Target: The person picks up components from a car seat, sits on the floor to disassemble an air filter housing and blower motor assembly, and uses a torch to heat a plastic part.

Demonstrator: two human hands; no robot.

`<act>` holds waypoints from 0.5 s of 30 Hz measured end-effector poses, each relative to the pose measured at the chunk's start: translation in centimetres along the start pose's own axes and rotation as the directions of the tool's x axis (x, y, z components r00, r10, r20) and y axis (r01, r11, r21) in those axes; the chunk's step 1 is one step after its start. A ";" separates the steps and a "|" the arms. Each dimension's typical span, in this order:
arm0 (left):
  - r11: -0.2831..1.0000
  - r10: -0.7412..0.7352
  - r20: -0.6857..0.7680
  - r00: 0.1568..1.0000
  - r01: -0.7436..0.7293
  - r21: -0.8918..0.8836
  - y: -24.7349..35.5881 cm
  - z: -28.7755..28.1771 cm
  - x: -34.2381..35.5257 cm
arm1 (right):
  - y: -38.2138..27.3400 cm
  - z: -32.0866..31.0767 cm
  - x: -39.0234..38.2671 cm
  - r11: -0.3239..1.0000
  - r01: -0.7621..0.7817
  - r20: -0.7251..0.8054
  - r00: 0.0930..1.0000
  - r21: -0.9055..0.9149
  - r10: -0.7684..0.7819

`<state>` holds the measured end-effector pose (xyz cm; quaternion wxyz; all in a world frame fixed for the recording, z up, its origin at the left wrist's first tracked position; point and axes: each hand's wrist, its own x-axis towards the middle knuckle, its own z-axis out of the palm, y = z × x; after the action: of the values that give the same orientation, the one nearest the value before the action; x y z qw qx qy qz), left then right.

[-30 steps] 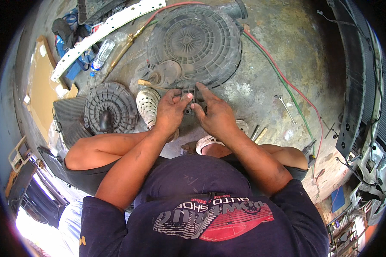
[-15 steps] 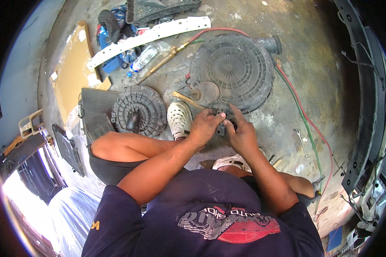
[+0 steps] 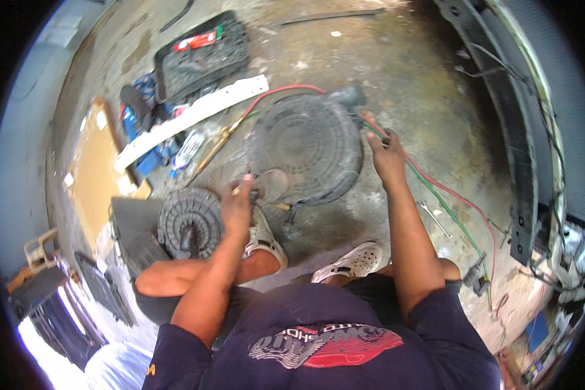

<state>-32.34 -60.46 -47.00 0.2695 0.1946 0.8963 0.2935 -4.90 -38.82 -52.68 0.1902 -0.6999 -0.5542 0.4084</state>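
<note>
A large round black ribbed plastic housing (image 3: 309, 146) lies flat on the floor in front of me. My left hand (image 3: 237, 207), thumb up and fingers partly curled, is at its near left side over a wooden handle (image 3: 281, 207). Blur and overlap hide whether it grips the handle. A smaller disc (image 3: 272, 185) sits beside that hand, against the housing. On the other side, my right hand (image 3: 388, 158) has thumb and fingers apart, over the red and green hoses (image 3: 415, 170) near the housing's right edge.
A smaller round ribbed housing (image 3: 190, 224) lies left of my foot. Beyond are a white metal strip (image 3: 195, 122), brass torch (image 3: 216, 146), cardboard (image 3: 92, 172) and black tray (image 3: 201, 62) holding a red tube. A wrench (image 3: 435, 220) lies to the right; a long bumper beam (image 3: 523, 136) stands farther right.
My hands were together at the housing's near edge and have come apart, left hand to the left, right hand farther out to the right. The view has shifted, showing the whole black tray.
</note>
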 end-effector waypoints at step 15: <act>0.710 -0.375 0.381 0.845 0.526 -0.469 -0.7 0.0 0.3 | -0.4 6.5 12.9 0.999 0.007 0.072 0.997 -0.037 -0.004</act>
<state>-32.67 -60.86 -47.60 0.4918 -0.0828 0.7480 0.4379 -9.58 -27.96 -60.95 0.1580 -0.6866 -0.5703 0.4223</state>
